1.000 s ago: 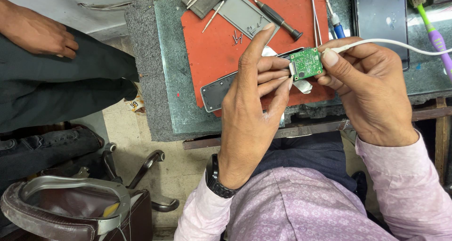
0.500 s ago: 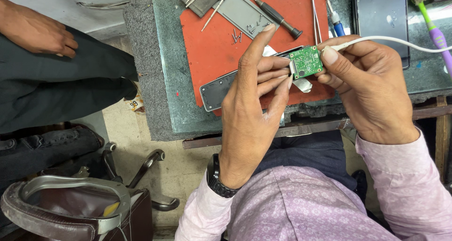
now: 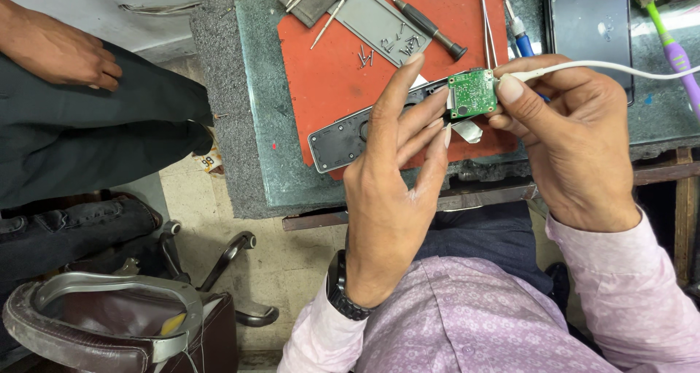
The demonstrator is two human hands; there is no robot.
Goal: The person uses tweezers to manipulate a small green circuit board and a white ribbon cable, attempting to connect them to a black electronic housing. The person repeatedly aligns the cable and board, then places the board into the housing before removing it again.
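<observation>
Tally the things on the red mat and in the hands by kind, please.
Green circuit board, held by left hand and right hand: 1
White cable: 1
Screwdriver: 1
Tweezers: 1
Grey cover plate: 1
Dark casing: 1
Total: 6

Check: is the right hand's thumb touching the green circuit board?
Touching. The head view shows the right hand with its thumb tip pressed against the edge of the green circuit board, no gap between them.

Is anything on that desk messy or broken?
Not broken, but taken apart. A bare green circuit board sits between both hands, out of its grey casing. Tiny loose screws lie scattered on the red mat.
</observation>
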